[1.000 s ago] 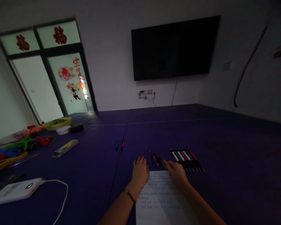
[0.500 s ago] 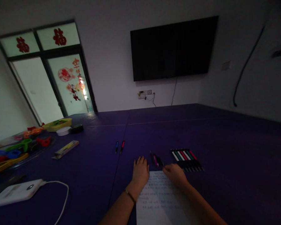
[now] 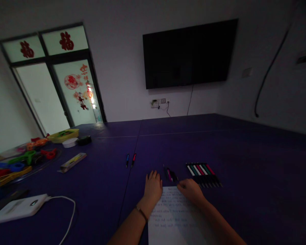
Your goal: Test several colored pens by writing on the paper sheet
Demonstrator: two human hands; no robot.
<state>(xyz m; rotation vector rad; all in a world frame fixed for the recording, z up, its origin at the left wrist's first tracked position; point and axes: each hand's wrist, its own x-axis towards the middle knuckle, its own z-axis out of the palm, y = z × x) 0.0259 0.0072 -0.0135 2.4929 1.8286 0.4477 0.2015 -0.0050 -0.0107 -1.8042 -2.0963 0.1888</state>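
A sheet of paper (image 3: 173,221) with handwritten lines lies on the purple table (image 3: 104,190). My left hand (image 3: 153,185) rests flat at the sheet's upper left edge, its fingers slightly apart. At the upper right edge is my right hand (image 3: 191,190), its fingers curled together; whatever they hold is hidden. Just beyond the paper, between the hands, lie a purple and black pen (image 3: 169,175) and a thin dark item beside it. A row of several pens (image 3: 202,170) in white, green and pink lies beyond my right hand.
Blue (image 3: 127,160) and red (image 3: 134,159) pens lie left of centre. Farther left are a narrow box (image 3: 73,162), a white power bank (image 3: 19,208) with a cable, a yellow basket (image 3: 63,135), a tape roll and colourful plastic items.
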